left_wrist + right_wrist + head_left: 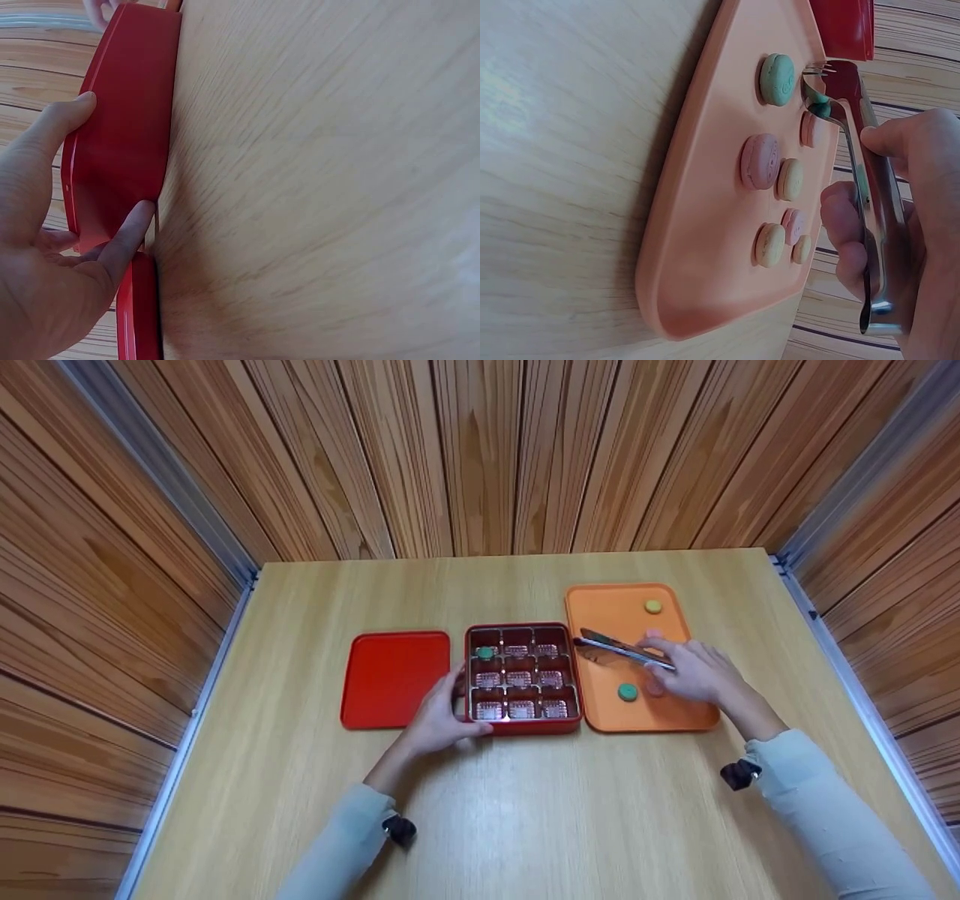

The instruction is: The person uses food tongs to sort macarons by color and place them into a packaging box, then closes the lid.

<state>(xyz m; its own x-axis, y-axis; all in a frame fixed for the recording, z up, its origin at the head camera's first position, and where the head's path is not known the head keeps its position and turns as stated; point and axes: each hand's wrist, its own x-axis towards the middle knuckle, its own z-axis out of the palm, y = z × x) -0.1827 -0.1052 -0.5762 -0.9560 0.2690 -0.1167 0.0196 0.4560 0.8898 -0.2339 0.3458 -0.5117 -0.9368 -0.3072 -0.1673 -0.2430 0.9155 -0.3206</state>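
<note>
My left hand (439, 718) grips the front left corner of a dark red box (532, 727), its thumb on the front wall and its fingers along the left side. A clear divided insert lines the box, and a green macaron (486, 652) lies in its back left compartment. My right hand (699, 669) holds metal tongs (881, 232) over an orange tray (611, 712). The tong tips point left, toward the box, with nothing visible between them. On the tray lie a green macaron (777, 79), a pink macaron (761, 161) and several more; the hand partly hides some in the head view.
A red square lid (397, 679) lies flat left of the box. A yellow macaron (653, 606) is near the tray's back right corner. Wood-patterned walls (487, 457) stand behind and at both sides of the light wooden table (517, 817).
</note>
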